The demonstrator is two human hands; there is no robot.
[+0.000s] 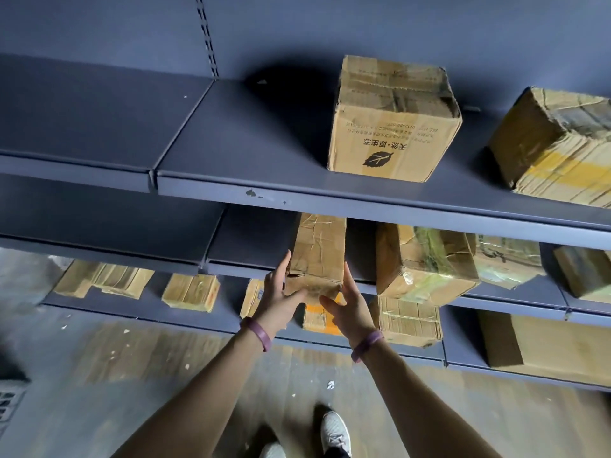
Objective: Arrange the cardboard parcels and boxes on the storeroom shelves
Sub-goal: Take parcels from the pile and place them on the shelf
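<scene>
Both hands are on it: the narrow cardboard parcel [319, 252] lies lengthways on the middle shelf [251, 241], its near end jutting just past the shelf's front edge. The left grip [282, 292] lies flat along the parcel's left side, fingers straight, thumb across the near end. The right grip [347, 302] mirrors it on the right side, fingers straight too, so the parcel is pressed between two open palms, not clenched. There are purple wristbands [259, 332] on both wrists. Just right on the same shelf, a bulkier parcel [426, 262] in greenish tape sits apart from it. Up on the top shelf [264, 143] is a box [393, 120] with a black leaf logo and upside-down print reading 天然·原生态, the smaller lines too blurred to read. Far right up there is a parcel with a yellow tape band [558, 150]. On the lower shelf [228, 309], an orange-faced parcel [320, 317] sits beneath the hands.
</scene>
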